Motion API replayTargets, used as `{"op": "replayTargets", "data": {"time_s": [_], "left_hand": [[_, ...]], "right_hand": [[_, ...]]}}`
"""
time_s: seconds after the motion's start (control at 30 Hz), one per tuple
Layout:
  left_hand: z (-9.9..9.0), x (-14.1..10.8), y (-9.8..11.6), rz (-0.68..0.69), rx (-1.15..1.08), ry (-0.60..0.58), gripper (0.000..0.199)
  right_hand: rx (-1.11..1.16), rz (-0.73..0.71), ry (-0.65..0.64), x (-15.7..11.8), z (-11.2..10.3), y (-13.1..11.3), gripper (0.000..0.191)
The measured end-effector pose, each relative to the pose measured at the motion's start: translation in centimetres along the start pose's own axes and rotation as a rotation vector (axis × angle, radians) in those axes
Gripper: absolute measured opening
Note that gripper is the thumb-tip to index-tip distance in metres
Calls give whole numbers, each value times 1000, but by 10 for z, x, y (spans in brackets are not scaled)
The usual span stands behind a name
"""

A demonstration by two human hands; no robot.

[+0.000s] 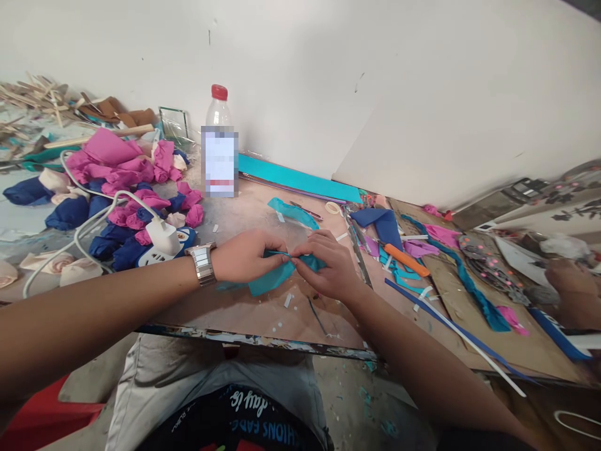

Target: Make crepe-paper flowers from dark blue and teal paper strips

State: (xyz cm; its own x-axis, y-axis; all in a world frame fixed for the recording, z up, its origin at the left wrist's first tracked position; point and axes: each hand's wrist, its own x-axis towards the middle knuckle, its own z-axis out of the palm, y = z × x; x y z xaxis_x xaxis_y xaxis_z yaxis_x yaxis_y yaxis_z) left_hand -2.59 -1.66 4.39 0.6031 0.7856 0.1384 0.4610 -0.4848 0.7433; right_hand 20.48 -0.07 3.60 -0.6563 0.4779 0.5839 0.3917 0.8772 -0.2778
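Note:
Both my hands meet over the near part of the table, pinching a strip of teal crepe paper (270, 280) between thumbs and fingers. My left hand (248, 255), with a metal watch (203, 264) on its wrist, grips the strip from the left. From the right, my right hand (328, 263) closes on the same strip, fingertips touching those of the left. Part of the paper hangs below the fingers, and some shows behind the right fingers. Another teal paper piece (295, 214) lies flat just beyond my hands, with thin scissors or tweezers (307, 210) beside it.
Pink, navy and cream paper flowers (117, 169) heap at the left around a white power strip (162, 250) with a cable. A red-capped bottle (220, 116) stands near the wall. An orange-handled cutter (406, 260) and paper scraps lie right. Another person's hand (570, 285) shows at far right.

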Motion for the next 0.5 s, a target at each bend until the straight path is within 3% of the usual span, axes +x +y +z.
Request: {"op": "replayTargets", "data": {"time_s": [0.17, 0.3, 0.5], "left_hand": [[-1, 2, -1, -43, -122, -50, 26], [-1, 3, -4, -70, -149, -46, 40], [2, 3, -6, -60, -169, -7, 33]], "right_hand": [[6, -21, -29, 1, 0, 1, 4], [-8, -29, -52, 2, -2, -1, 6], [-28, 0, -23, 0, 0, 1, 6]]}}
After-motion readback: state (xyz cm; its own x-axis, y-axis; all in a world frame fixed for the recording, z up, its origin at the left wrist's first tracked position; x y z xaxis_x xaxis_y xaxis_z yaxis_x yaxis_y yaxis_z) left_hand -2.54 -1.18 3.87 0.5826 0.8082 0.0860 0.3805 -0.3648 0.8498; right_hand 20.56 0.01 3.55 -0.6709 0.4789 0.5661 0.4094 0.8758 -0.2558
